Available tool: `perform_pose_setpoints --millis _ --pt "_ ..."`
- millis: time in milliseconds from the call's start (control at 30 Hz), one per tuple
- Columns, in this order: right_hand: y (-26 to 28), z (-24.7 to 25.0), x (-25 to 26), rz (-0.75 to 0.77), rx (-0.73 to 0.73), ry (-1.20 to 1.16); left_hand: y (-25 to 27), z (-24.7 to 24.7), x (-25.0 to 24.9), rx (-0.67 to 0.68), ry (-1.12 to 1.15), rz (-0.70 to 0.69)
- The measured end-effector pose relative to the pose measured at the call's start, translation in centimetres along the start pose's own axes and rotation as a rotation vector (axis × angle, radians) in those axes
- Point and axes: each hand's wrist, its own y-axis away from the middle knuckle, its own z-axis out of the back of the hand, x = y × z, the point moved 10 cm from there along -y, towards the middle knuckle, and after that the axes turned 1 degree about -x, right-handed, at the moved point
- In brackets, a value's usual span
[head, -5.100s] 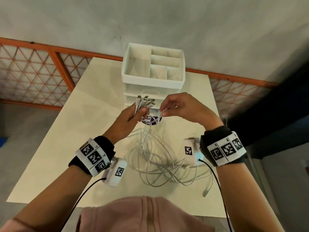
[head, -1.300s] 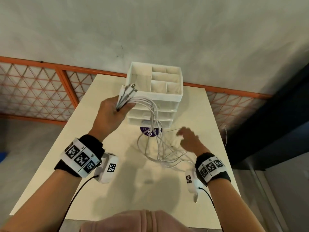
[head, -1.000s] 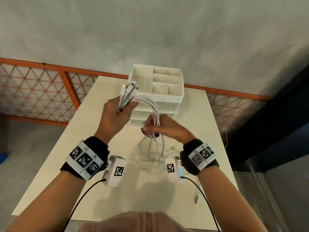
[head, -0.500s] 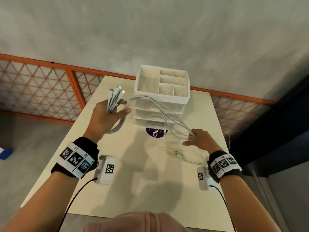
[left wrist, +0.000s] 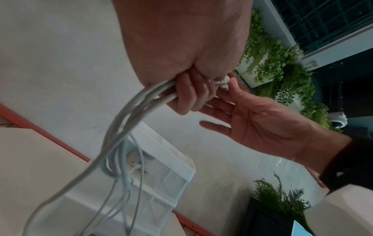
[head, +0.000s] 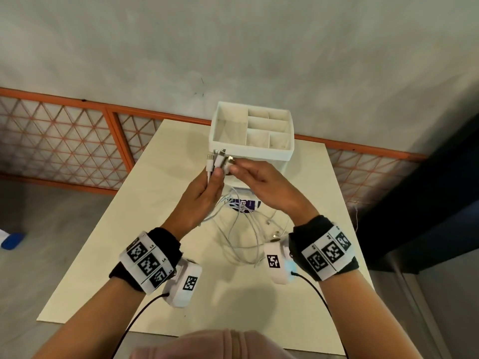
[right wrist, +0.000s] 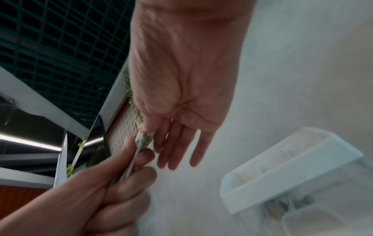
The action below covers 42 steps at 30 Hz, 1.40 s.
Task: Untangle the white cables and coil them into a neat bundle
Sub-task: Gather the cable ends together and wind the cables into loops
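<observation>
Several white cables (head: 242, 237) hang from my left hand (head: 211, 178) in loose loops down to the table. That hand grips them just below their plug ends (head: 217, 158), which stick up in front of the organizer. In the left wrist view its fingers (left wrist: 187, 95) curl round the cable bunch (left wrist: 125, 124). My right hand (head: 239, 172) has come in from the right. Its thumb and forefinger pinch one plug end (right wrist: 142, 140) at the top of the bunch, while its other fingers (right wrist: 177, 153) stay straight. Loose plugs lie on the table under the right wrist.
A white drawer organizer (head: 251, 150) with open top compartments stands at the back of the cream table (head: 145, 229), right behind my hands. A purple label (head: 243, 204) lies at its foot. An orange mesh fence (head: 64, 141) runs behind the table.
My right hand left the loose cables low on the right and rose to the plug ends. My left hand moved right, in front of the organizer, still gripping the bunch.
</observation>
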Motion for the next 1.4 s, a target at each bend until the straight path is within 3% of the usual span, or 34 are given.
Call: perform_pose_setpoints --millis 133,233,400,767,933,1033,1200,1400 --pt "0.4 1.3 0.2 0.002 -0.184 -0.2 0.2 0.0 0.1 0.007 -0.057 0.0" --pt "0.6 2.0 0.1 -0.017 -0.22 -0.321 0.3 -0.1 0.4 -0.007 -0.101 -0.007" --pt "1.0 2.6 0.4 -0.003 -0.223 -0.302 0.3 -0.8 0.1 0.024 -0.139 -0.038" --pt "1.2 2.7 0.9 0.06 -0.194 -0.135 0.2 -1.8 0.7 0.107 -0.136 0.047" --pt "0.8 2.7 1.2 0.072 -0.203 -0.031 0.5 -2.9 -0.5 0.17 -0.282 -0.066" --pt "0.5 2.8 0.9 0.076 -0.216 0.033 0.6 -3.4 -0.3 0.204 -0.357 -0.064" --pt "0.2 3.0 0.8 0.092 -0.18 0.08 0.1 -3.0 0.7 0.181 -0.315 -0.013" --pt "0.2 3.8 0.6 0.051 -0.201 -0.03 0.4 -2.8 0.6 0.141 -0.196 0.022"
